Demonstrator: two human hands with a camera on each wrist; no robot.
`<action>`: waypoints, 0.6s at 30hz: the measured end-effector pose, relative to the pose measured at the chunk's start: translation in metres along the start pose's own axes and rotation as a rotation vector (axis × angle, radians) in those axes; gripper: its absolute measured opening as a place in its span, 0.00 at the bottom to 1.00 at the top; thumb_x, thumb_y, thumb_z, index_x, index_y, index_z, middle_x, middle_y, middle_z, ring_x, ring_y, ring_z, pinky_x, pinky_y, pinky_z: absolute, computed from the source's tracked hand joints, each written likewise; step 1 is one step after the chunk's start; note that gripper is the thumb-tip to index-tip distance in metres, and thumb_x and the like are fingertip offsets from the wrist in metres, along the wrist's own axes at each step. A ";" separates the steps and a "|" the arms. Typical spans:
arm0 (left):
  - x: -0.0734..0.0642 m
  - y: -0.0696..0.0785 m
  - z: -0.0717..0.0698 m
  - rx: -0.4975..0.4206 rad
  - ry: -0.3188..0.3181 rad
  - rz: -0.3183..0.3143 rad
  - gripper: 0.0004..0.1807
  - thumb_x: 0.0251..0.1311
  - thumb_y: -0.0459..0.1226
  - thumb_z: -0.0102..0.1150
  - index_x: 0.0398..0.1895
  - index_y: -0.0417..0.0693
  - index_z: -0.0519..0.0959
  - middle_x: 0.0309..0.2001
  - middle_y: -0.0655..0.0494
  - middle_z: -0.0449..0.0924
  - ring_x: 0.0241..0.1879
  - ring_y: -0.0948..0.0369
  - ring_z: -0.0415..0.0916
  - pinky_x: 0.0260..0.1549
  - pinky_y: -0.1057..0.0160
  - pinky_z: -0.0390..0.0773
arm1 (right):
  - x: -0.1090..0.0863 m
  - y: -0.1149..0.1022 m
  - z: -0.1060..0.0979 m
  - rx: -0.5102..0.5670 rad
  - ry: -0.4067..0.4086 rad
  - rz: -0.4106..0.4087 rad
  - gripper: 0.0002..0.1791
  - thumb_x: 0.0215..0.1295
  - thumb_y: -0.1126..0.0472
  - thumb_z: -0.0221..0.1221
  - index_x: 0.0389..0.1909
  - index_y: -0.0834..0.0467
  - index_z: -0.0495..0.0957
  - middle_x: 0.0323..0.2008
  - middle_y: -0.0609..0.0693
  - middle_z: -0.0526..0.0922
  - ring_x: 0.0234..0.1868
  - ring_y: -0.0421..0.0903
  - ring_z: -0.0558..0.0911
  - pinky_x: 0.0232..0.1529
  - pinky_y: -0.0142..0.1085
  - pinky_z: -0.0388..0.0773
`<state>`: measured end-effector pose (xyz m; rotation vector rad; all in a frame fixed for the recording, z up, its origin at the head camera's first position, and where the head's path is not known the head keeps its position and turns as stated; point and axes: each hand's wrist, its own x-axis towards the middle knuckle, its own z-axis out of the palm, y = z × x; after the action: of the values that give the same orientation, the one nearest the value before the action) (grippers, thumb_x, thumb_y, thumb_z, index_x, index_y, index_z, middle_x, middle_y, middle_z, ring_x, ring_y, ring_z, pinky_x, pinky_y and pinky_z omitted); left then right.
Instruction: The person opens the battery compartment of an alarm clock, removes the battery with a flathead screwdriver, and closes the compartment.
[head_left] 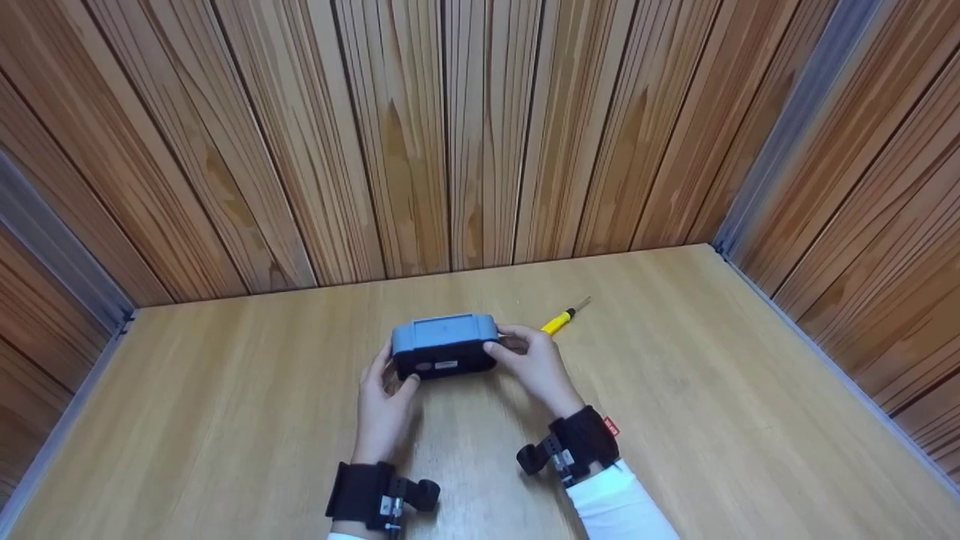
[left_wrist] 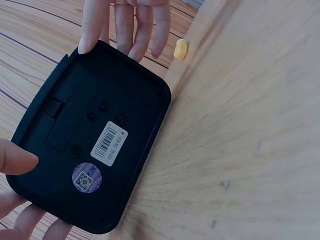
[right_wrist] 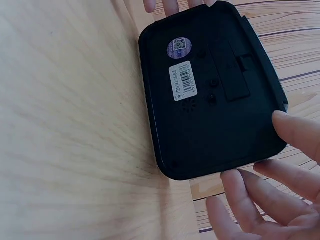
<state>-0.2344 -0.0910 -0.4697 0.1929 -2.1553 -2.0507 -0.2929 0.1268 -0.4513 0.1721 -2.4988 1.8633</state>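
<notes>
Both hands hold a blue and black electronic device (head_left: 446,358) on its long edge at the middle of the table, its black underside towards me. At its left end, my left hand (head_left: 384,416) grips it with the thumb on the black face. My right hand (head_left: 541,371) pinches the right end, thumb in front and fingers behind. In the left wrist view, the black underside (left_wrist: 80,107) shows a battery cover (left_wrist: 65,127), a barcode label (left_wrist: 109,143) and a round purple sticker (left_wrist: 86,177). The device's front is hidden.
Beyond my right hand, a yellow-handled screwdriver (head_left: 557,322) lies on the wooden table (head_left: 247,405), its metal tip pointing away to the right. A wood-plank wall (head_left: 420,150) rises along the back, with further panels at both sides.
</notes>
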 end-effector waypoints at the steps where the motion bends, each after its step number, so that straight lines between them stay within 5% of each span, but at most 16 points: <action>1: 0.000 0.000 0.000 0.007 -0.005 -0.006 0.38 0.69 0.29 0.54 0.80 0.46 0.54 0.77 0.37 0.50 0.74 0.41 0.55 0.74 0.43 0.58 | 0.000 0.000 0.001 0.014 0.012 0.007 0.21 0.67 0.63 0.66 0.59 0.65 0.80 0.51 0.58 0.85 0.53 0.53 0.83 0.54 0.40 0.83; 5: 0.000 0.000 0.001 0.009 -0.005 -0.019 0.39 0.68 0.29 0.55 0.81 0.47 0.53 0.75 0.37 0.50 0.73 0.41 0.57 0.73 0.43 0.59 | -0.001 -0.001 0.002 0.045 0.053 0.025 0.20 0.70 0.59 0.64 0.60 0.61 0.81 0.52 0.56 0.85 0.53 0.50 0.82 0.52 0.38 0.84; 12: 0.005 -0.004 0.004 -0.022 0.023 0.012 0.41 0.66 0.27 0.54 0.81 0.41 0.49 0.69 0.32 0.49 0.72 0.36 0.56 0.73 0.44 0.61 | -0.001 -0.001 0.004 -0.005 0.065 -0.070 0.20 0.72 0.56 0.61 0.59 0.63 0.81 0.51 0.59 0.85 0.49 0.51 0.84 0.45 0.34 0.82; 18: 0.004 -0.004 0.003 -0.015 0.025 -0.032 0.41 0.68 0.29 0.53 0.81 0.43 0.49 0.70 0.33 0.48 0.73 0.37 0.55 0.71 0.46 0.64 | -0.004 -0.005 0.004 0.048 0.026 -0.031 0.20 0.74 0.58 0.59 0.59 0.66 0.80 0.45 0.58 0.83 0.40 0.49 0.85 0.45 0.40 0.87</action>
<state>-0.2391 -0.0896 -0.4738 0.2516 -2.1359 -2.0694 -0.2877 0.1213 -0.4478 0.1851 -2.4212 1.9024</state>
